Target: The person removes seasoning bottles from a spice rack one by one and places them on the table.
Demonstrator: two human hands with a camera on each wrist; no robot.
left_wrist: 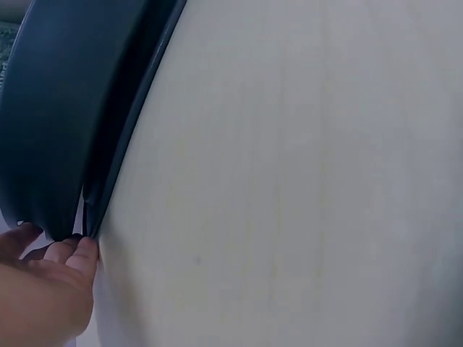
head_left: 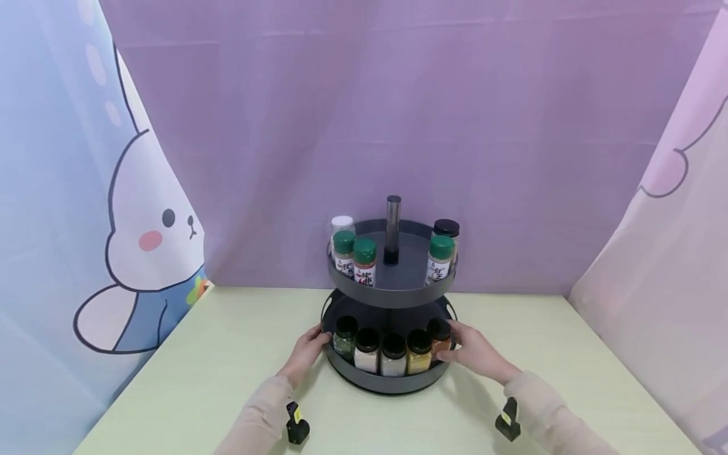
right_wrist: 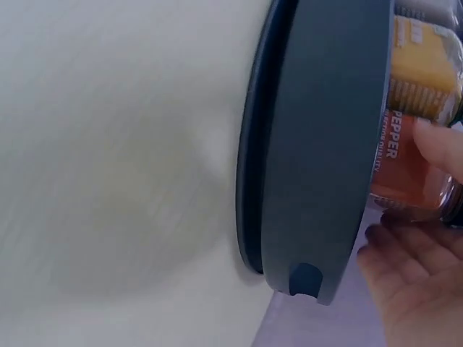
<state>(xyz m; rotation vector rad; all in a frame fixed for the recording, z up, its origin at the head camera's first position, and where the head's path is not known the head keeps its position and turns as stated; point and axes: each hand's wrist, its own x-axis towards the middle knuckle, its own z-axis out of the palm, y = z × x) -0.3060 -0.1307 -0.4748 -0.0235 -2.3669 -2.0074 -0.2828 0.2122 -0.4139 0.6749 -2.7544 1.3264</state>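
Observation:
A dark grey two-tier turntable rack (head_left: 387,383) stands on the table. At its left side my left hand (head_left: 304,355) grips the lower tier's rim, thumb on the edge and fingers by the base in the left wrist view. My right hand (head_left: 476,354) holds a spice jar of orange-red pepper (right_wrist: 406,170) at the right end of the lower tier, thumb on its near side and fingers behind. Beside it, in a curved row, stand a yellow spice jar (head_left: 418,360), a greyish jar (head_left: 394,364), a pale jar (head_left: 366,360) and a green herb jar (head_left: 344,344), all black-capped.
The upper tier (head_left: 392,297) carries green-capped bottles (head_left: 364,262), a white-capped one (head_left: 342,222) and a black-capped one (head_left: 446,227) around a metal post (head_left: 393,224). A purple curtain (head_left: 392,114) hangs behind the pale table (head_left: 227,379).

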